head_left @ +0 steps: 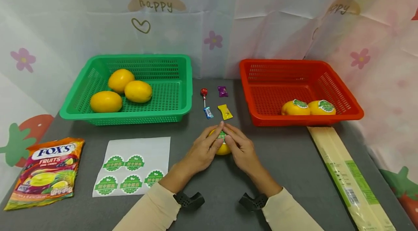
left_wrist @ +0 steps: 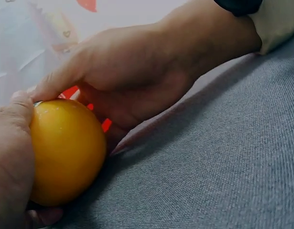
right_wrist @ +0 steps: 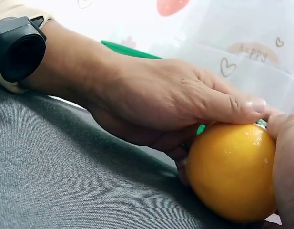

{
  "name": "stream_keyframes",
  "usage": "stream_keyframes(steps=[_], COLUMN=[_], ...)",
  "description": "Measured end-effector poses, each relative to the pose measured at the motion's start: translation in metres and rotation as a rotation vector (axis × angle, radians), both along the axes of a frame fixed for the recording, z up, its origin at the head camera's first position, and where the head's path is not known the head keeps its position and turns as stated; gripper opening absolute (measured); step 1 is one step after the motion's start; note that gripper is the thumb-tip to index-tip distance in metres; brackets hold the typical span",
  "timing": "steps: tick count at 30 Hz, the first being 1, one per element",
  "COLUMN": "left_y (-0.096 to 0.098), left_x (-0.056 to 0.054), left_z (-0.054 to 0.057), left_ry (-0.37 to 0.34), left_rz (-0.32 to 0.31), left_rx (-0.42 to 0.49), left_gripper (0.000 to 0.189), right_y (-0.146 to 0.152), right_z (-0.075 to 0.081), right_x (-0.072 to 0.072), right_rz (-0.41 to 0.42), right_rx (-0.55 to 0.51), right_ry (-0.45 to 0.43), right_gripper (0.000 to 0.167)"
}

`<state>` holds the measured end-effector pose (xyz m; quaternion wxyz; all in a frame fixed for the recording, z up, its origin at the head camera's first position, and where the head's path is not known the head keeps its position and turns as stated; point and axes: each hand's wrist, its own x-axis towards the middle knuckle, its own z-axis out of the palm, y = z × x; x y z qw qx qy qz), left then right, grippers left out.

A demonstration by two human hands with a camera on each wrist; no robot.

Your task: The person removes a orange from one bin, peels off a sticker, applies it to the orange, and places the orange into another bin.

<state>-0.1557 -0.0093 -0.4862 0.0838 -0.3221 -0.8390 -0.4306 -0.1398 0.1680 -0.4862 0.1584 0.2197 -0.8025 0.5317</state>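
Both hands cup a yellow lemon [head_left: 223,150] on the grey table, near the middle of the head view. My left hand [head_left: 200,150] curls round its left side, and my right hand [head_left: 243,151] round its right. The two thumbs meet over a green-and-white round sticker [head_left: 222,135] on top of the fruit, covering part of it. In the left wrist view the lemon's [left_wrist: 68,150] smooth near side shows between the hands. From the right wrist, a sliver of the sticker [right_wrist: 261,123] shows at the thumb tips.
A green basket [head_left: 127,116] holds three lemons; a red basket [head_left: 303,119] holds two stickered ones. A sticker sheet [head_left: 140,147] and a candy bag [head_left: 47,173] lie left. Behind the hands are a lollipop [head_left: 204,93] and wrapped candies [head_left: 225,111]. A long flat package [head_left: 351,180] lies right.
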Motion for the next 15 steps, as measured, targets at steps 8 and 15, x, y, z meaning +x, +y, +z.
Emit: stream_keyframes(steps=[8,15], left_y=[-0.0007,-0.0015], left_x=[-0.0010,-0.0048], left_z=[-0.0008,0.0044], left_ry=[-0.103,-0.290], left_rz=[0.051,0.074], left_rx=[0.071,0.296], left_gripper=[0.043,0.037], right_y=[0.0034,0.0038], right_z=[0.0029,0.0047], right_x=[0.0023,0.0010], right_rz=[-0.092,-0.102], right_rx=[0.011,-0.017], right_ry=[-0.244,-0.277], right_gripper=[0.036,0.036])
